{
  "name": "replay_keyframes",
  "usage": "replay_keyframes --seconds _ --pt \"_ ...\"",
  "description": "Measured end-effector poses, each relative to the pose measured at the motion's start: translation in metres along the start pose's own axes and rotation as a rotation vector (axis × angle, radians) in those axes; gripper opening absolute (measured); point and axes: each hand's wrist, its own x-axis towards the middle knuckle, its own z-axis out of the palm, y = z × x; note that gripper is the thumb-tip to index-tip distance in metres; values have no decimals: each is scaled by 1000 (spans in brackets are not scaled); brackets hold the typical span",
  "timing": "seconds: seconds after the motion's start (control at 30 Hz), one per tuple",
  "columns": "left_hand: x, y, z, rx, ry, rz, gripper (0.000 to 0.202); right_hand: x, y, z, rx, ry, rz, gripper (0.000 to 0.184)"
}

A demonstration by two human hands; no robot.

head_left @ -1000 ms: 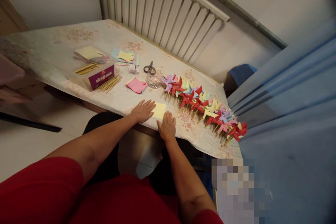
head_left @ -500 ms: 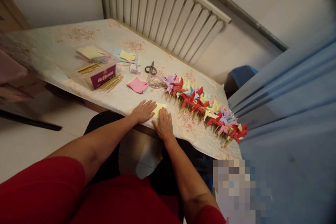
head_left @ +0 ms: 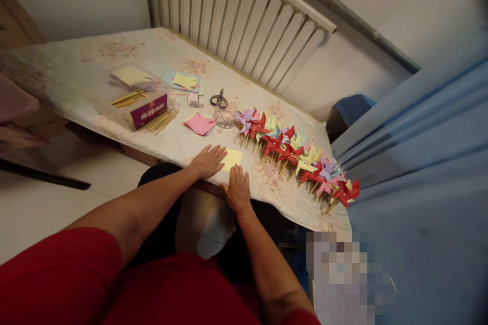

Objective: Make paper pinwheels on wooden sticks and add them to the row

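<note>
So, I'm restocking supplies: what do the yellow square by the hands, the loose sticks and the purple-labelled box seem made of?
Yellow square: probably matte paper, flat and thin.
Loose sticks: likely bamboo or wood, dull, tan, straight.
Purple-labelled box: probably smooth clear plastic; see-through walls.

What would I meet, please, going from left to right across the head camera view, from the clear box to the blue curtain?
Clear box with a purple label, left hand, yellow paper sheet, cluster of pinwheels, blue curtain. The right hand overlaps the sheet's span, so I leave it out.
</note>
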Motion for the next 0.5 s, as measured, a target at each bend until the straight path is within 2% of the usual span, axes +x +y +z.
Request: replay_keyframes --seconds 0.33,0.5 --pt "0 1 -2 -5 -3 -10 55 -21 3 -2 -11 -22 5 66" --pt "0 2 -3 11 -8 -10 55 -33 6 -4 48 0 16 59"
